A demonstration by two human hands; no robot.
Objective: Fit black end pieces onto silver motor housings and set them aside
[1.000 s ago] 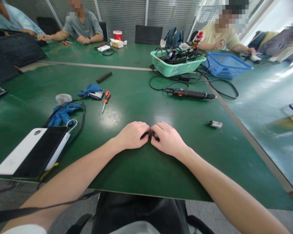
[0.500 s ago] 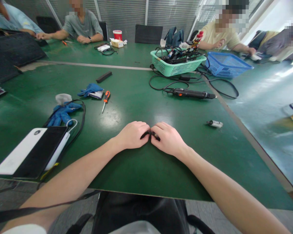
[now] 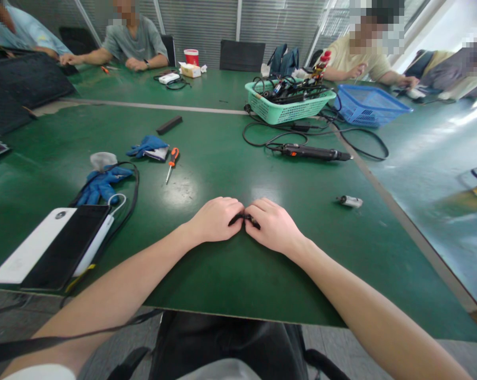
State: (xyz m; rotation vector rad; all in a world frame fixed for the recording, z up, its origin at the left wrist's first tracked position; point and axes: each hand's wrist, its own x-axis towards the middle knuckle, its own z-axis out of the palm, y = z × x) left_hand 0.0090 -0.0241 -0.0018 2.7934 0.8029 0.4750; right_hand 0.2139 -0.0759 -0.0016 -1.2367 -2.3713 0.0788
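My left hand (image 3: 219, 219) and my right hand (image 3: 272, 224) meet at the middle of the green table (image 3: 238, 279), fingers curled and thumbs toward me. Between them they grip a small dark part (image 3: 245, 216), mostly covered by the fingers, so its kind cannot be made out. A small silvery cylinder (image 3: 349, 201) with a dark tip lies on the table to the right. Ahead and to the left is a screwdriver (image 3: 172, 162) with an orange and black handle, its shaft pointing toward me.
Blue gloves (image 3: 103, 184), a black-and-white tablet-like slab (image 3: 50, 245) and cables lie left. Beyond my hands are a black electric screwdriver (image 3: 315, 152), a green basket (image 3: 289, 110) full of tools and a blue basket (image 3: 371, 108). Several people sit around the table.
My hands stay in nearly the same place. The right fingers have shifted very slightly toward the left hand around the small dark part.
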